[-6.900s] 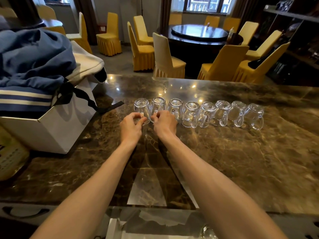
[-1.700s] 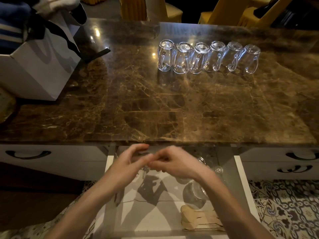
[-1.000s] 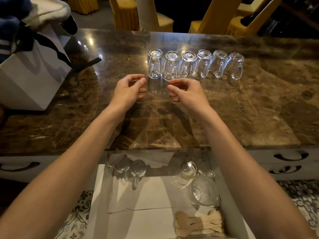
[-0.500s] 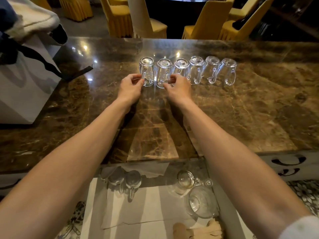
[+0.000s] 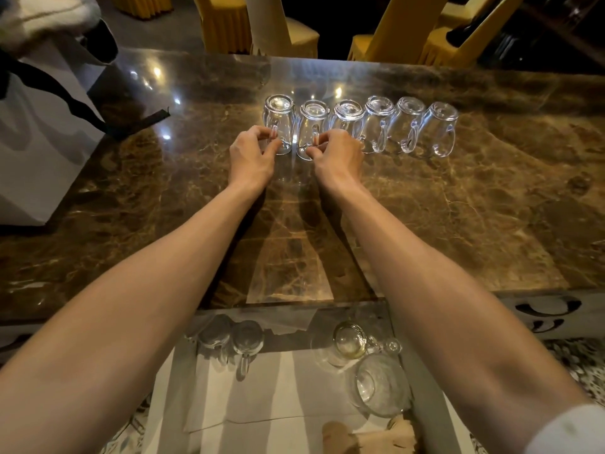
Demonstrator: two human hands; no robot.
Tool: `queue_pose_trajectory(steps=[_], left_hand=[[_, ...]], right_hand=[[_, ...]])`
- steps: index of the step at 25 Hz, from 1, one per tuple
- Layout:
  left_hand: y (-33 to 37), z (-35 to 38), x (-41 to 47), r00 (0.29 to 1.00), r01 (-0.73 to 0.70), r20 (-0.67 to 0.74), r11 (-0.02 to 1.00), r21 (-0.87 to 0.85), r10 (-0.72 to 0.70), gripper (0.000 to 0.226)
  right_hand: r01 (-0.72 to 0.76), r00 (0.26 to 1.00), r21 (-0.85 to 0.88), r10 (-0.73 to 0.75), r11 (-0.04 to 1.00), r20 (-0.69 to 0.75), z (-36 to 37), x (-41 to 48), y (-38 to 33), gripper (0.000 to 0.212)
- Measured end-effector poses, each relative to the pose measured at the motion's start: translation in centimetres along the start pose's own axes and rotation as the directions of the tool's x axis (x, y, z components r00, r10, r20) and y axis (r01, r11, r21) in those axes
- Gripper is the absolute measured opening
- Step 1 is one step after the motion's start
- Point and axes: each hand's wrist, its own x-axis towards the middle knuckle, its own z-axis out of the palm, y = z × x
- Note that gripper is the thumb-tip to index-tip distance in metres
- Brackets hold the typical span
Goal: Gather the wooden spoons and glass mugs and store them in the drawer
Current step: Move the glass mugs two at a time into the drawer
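Several clear glass mugs stand upside down in a row on the brown marble counter (image 5: 458,208). My left hand (image 5: 250,155) pinches the handle of the leftmost mug (image 5: 279,117). My right hand (image 5: 337,155) pinches the handle of the second mug (image 5: 312,122). Both mugs still rest on the counter. Below the counter's near edge the drawer (image 5: 288,394) stands open, lined with white paper. Two mugs (image 5: 240,339) lie at its back left, more glassware (image 5: 376,385) sits at its right, and wooden spoons (image 5: 340,437) show at the bottom edge.
A white paper bag (image 5: 39,149) with black ribbon handles stands on the counter's left, cloth heaped on top. Yellow-covered chairs (image 5: 406,31) stand beyond the far edge. Closed drawers with dark handles (image 5: 543,309) flank the open one.
Both hands came up from the drawer to the row, reached forward, and closed on the handles of the two leftmost mugs. The row is two mugs shorter than at the start.
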Motion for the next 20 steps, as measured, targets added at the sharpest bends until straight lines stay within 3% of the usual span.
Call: queue_pose_trajectory(steps=[14, 20], left_hand=[[0.7, -1.8, -1.9, 1.000, 0.006, 0.021, 0.998, -0.061, -0.005, 0.015], [0.3, -3.0, -3.5, 0.996, -0.074, 0.037, 0.988, -0.135, 0.079, 0.010]], right_hand=[[0.046, 0.999, -0.033, -0.047, 0.998, -0.003, -0.9, -2.1, -0.3, 0.012], [0.099, 0.995, 0.014, -0.099, 0.995, -0.007, -2.4, -3.6, 0.0, 0.014]])
